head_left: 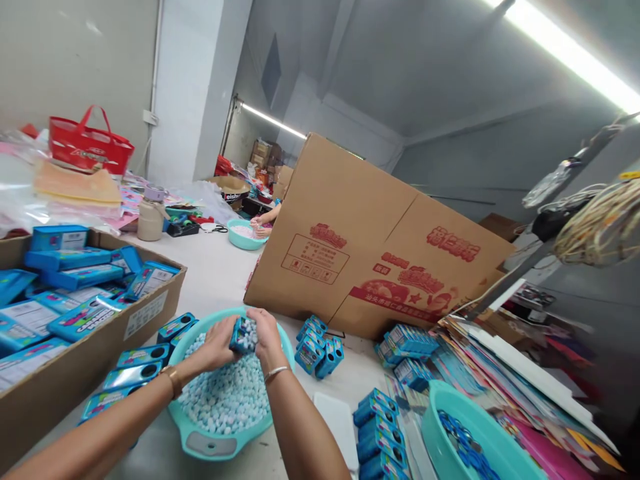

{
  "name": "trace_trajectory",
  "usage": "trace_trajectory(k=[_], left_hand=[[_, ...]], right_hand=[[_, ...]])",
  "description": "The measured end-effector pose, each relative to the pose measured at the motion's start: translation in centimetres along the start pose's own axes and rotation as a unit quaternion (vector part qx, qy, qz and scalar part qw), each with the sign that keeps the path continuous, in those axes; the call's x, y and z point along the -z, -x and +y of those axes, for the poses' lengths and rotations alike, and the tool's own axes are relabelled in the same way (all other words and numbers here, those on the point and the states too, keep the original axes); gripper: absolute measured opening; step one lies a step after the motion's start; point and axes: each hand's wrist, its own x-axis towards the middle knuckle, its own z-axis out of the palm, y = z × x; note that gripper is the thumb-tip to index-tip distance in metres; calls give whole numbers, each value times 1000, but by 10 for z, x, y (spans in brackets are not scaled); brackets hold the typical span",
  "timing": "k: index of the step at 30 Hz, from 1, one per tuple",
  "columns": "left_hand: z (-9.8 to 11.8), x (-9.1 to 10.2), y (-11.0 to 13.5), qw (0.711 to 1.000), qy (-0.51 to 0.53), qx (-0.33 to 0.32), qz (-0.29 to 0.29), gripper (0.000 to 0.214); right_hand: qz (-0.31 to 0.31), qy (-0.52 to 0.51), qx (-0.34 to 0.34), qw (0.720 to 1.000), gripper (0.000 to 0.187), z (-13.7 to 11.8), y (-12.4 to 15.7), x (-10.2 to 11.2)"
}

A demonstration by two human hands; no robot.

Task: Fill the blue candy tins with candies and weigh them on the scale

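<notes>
My left hand (220,342) grips a small blue printed box (241,335) above a turquoise basin (207,445). The basin is filled with small pale blue balls (225,393). At the box's right side my right hand (267,333) is closed, with some of the balls showing between it and the box. Its fingertips are partly hidden. Several blue boxes (137,357) lie just left of the basin, and a small group of similar boxes (311,350) stands to its right.
An open carton (150,317) of blue boxes is at left. Behind the basin leans a large cardboard sheet (370,247). More blue boxes (381,427), a second turquoise basin (480,433) and stacked printed sheets (540,380) are at right. Another person's hands (259,225) work over a far basin (245,240).
</notes>
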Motion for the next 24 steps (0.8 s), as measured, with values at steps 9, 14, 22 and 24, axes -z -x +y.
trace_trajectory(k=[9,14,22,24], left_hand=[[8,7,9,999,42,-22,5,64],[4,4,11,998,56,-30,9,67],[-1,8,22,996,84,-21,-6,74],[0,11,24,995,94,-25,-18,73]], right_hand=[[1,-5,17,1000,9,-3,8,1],[21,-37,24,999,12,0,13,0],[57,5,30,998,22,20,15,12],[49,10,15,999,27,25,17,14]])
